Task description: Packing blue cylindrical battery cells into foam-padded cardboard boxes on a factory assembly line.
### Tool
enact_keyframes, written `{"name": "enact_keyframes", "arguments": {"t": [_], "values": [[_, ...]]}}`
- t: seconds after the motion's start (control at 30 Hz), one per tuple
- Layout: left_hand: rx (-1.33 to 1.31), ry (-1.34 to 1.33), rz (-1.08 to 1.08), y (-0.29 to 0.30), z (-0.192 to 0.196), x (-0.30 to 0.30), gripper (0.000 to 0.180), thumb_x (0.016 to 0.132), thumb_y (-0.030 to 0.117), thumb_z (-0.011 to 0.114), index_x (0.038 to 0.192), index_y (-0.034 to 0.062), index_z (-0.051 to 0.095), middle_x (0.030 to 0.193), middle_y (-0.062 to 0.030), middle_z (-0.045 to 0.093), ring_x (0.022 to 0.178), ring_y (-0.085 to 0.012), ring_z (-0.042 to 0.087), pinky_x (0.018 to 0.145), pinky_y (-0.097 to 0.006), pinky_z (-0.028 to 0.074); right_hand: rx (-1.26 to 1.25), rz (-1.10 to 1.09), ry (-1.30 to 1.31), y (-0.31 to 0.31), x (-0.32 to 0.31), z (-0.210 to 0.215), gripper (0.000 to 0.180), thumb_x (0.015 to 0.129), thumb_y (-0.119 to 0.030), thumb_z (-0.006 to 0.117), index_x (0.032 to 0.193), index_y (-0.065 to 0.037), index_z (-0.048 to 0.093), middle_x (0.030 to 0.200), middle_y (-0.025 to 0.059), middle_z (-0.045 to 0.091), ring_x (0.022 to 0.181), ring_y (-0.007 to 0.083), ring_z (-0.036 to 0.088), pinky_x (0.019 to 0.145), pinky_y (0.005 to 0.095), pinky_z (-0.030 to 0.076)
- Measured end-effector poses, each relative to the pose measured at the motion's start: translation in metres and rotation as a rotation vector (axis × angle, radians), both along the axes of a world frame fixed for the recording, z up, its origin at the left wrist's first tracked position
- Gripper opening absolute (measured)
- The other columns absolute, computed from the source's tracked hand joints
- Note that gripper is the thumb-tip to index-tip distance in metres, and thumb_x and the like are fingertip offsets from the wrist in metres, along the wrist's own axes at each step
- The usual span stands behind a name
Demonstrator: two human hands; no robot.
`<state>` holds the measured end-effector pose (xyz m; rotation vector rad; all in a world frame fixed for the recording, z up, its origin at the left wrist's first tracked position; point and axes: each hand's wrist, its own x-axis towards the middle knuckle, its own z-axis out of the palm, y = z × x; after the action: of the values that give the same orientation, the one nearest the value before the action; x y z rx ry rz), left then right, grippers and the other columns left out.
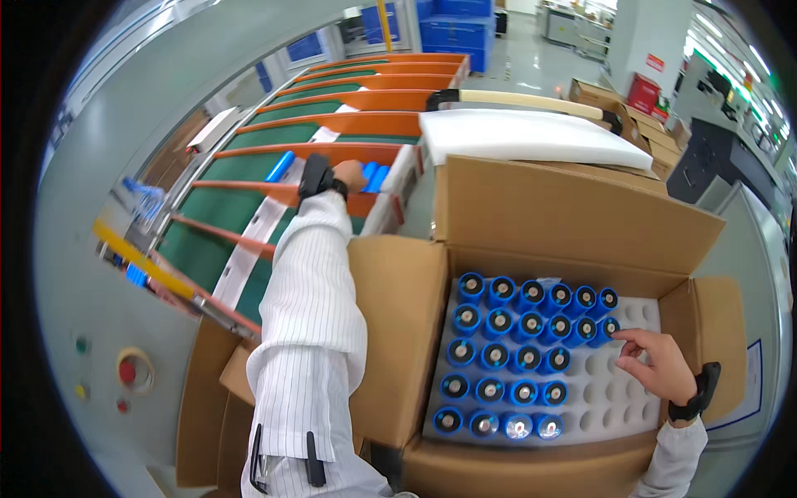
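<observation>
Reaching both ways at once here: the left hand [349, 174] is stretched out over the slatted conveyor [249, 207], fingers curled down onto the loose blue cylinders [374, 176] lying between two orange dividers. I honestly can't tell whether it's got one clamped or is just resting on them. The right hand [660, 365] sits over the white foam tray [614, 398] in the open cardboard box [398, 324], thumb and forefinger pinching the top of one of the upright blue cells [506, 357] at the right end of a row.

My take on doing this well: pull the cell straight up so it doesn't snag its foam socket, keep it vertical, and lay it flat between dividers, parallel to the one further up the belt [280, 166].

Stuff around: a white foam sheet [531, 137] lies on the box's back flap, plain brown cartons [639, 124] stacked behind, blue crates [452, 29] at the far end. There's a red rectangular sign [655, 62] on the wall, plus a red round button [127, 371] in a yellow ring on the grey panel.
</observation>
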<state>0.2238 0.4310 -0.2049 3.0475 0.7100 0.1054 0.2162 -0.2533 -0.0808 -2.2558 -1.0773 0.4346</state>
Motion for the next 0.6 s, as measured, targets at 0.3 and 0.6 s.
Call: {"name": "enact_keyframes", "arguments": {"t": [0.3,0.6], "values": [[-0.129,0.222,0.323,0.029,-0.027,0.029,0.067,0.072,0.042,0.068,0.131,0.0112,0.058,0.128,-0.0172,0.062,0.120,-0.0325,0.058,0.104,-0.040,0.040,-0.152,-0.009,-0.001,0.004,0.015,-0.007,0.037,0.077,-0.011,0.077,0.110,0.001,0.064,0.077,0.0122,0.067,0.070,0.0257,0.066,0.067,0.0322,0.052],[-0.263,-0.033,0.438,0.020,-0.021,0.028,0.072,0.063,0.052,0.074,0.115,0.0029,0.069,0.114,-0.0212,0.068,0.108,-0.0351,0.064,0.093,-0.038,0.050,-0.162,-0.034,0.030,0.001,0.012,-0.010,0.034,0.082,-0.013,0.074,0.111,0.002,0.065,0.076,0.0117,0.065,0.069,0.0233,0.065,0.066,0.0318,0.051]]}}
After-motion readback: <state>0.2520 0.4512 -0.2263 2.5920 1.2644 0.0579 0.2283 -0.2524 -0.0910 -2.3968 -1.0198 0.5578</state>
